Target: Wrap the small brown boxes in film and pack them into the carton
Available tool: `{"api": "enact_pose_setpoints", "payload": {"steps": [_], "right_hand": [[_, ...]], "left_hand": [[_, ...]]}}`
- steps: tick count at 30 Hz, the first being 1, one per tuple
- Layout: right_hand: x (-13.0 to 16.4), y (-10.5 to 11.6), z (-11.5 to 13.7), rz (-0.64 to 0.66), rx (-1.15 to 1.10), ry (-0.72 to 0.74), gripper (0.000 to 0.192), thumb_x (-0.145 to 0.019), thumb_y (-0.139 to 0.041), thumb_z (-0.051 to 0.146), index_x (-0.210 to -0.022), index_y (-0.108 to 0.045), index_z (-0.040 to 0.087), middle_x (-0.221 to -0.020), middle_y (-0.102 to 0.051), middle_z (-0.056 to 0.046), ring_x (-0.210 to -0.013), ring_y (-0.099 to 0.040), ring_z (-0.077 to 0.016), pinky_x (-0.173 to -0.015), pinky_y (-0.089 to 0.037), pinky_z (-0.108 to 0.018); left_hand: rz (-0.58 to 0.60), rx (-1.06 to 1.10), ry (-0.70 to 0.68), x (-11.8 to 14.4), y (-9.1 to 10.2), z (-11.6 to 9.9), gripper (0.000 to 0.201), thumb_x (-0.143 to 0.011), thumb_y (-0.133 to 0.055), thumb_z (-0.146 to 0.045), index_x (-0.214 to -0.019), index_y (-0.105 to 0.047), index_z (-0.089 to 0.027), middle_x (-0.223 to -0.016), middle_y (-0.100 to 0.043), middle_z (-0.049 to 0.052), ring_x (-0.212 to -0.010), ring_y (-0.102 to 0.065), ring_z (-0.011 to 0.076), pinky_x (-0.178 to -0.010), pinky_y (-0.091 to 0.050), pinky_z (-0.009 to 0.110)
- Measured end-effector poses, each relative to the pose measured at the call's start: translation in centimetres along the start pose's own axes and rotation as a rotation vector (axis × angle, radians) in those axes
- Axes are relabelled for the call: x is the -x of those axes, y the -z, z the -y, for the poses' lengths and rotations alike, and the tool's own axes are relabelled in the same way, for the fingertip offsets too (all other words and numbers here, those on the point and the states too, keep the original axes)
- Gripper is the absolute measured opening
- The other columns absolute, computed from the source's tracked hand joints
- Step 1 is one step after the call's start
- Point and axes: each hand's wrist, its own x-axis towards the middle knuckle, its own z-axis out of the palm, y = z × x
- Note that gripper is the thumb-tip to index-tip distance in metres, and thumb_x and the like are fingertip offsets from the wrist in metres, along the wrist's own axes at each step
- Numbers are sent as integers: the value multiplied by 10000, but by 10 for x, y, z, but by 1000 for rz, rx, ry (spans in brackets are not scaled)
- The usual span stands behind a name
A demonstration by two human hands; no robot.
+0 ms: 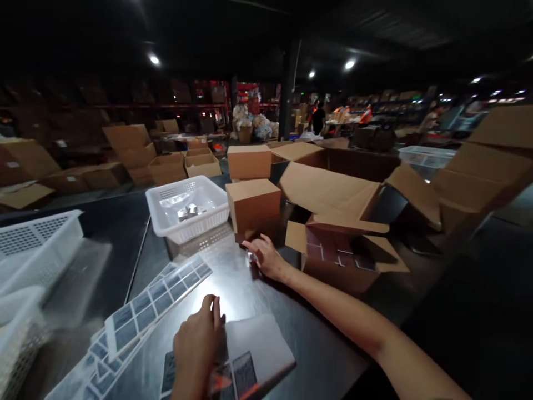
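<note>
My right hand (268,259) reaches over the metal table, with its fingers curled around a small shiny object (250,257); its kind is not clear. Nearer to me, my left hand (196,332) hovers above a sheet of dark labels (244,373) on pale backing, fingertips drawn together. Whatever they pinch, if anything, does not show. To the left lie several overlapping label sheets (160,300) with dark rectangles in rows. Behind them a white plastic basket (189,228) holds a clear bag and a few small silvery pieces (191,210).
An open carton (337,272) packed with dark reddish-brown boxes stands right of my right hand. Two closed cardboard boxes (254,205) are stacked behind that hand. A large open carton (328,189) sits farther back. More white baskets (41,244) line the left edge.
</note>
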Motion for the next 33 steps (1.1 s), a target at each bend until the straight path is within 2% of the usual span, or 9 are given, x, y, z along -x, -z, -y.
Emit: {"api": "enact_pose_setpoints", "payload": {"steps": [3, 6, 9, 11, 15, 19, 22, 26, 33], "right_hand": [[14, 14, 22, -49, -100, 45, 365, -869, -483, 67, -1130, -596, 295, -1062, -746, 4, -1026, -716, -176, -1135, -415, -489], [27, 27, 48, -86, -261, 152, 253, -871, -493, 104, -965, -591, 317, -1051, -741, 13, -1102, -701, -175, -1130, -430, -456], [39, 39, 66, -96, -458, 281, 202, -895, -506, 136, -881, -570, 327, -955, -737, 43, -1070, -718, -155, -1105, -456, -391], [43, 48, 68, -107, -582, 298, 211, -882, -573, 167, -1001, -565, 340, -1018, -725, 23, -1075, -714, -181, -1074, -487, -393], [44, 71, 56, -174, -837, 100, 411, -858, -708, 308, -1214, -505, 291, -1286, -594, -107, -1215, -616, -269, -1018, -522, -456], [40, 89, 41, -250, -1152, -275, 179, -911, -678, 423, -941, -595, 268, -975, -679, -35, -977, -696, -217, -913, -566, -422], [38, 95, 39, -88, -1273, -472, 266, -831, -763, 466, -860, -636, 234, -838, -693, -17, -791, -706, -188, -770, -595, -354], [42, 92, 45, 156, -1306, -541, 211, -813, -784, 402, -866, -704, 215, -837, -721, -12, -773, -706, -166, -782, -587, -321], [50, 73, 60, 145, -1271, -660, 502, -807, -755, 303, -1259, -549, 238, -705, -691, 42, -810, -728, -187, -846, -589, -361]], "left_hand": [[-48, 301, -28, 2, -5, 0, 518, -984, -374, -486, -1382, -516, -187, -859, -771, 121, -767, -728, 302, -703, -471, 385], [-120, 668, -49, 5, -7, -2, 741, -839, -608, -554, -1454, -442, -174, -1080, -757, 128, -533, -634, 183, -632, -496, 345], [-96, 892, -161, 9, -6, -5, 662, -718, -724, -436, -1317, -590, -190, -1127, -736, 102, -452, -512, 96, -487, -421, 261], [-70, 948, -210, 11, -5, -8, 548, -684, -730, -358, -1199, -664, -187, -1061, -733, 70, -443, -457, 62, -440, -347, 221], [-92, 997, -166, 13, -6, -13, 616, -660, -756, -331, -1255, -646, -211, -1002, -701, 37, -413, -366, 15, -408, -240, 188], [-19, 1028, -184, 14, -11, -14, 645, -661, -771, -311, -1288, -638, -242, -900, -693, 3, -421, -327, 14, -421, -227, 182], [22, 978, -219, 15, -13, -14, 620, -676, -768, -289, -1283, -650, -241, -864, -709, 2, -423, -311, 18, -427, -231, 182], [-19, 887, -218, 19, -14, -17, 560, -695, -763, -329, -1241, -686, -234, -823, -721, 4, -419, -288, 20, -426, -232, 181], [-92, 838, -243, 21, -19, -16, 535, -715, -738, -281, -1246, -687, -245, -851, -752, 6, -416, -279, 25, -419, -236, 177]]}}
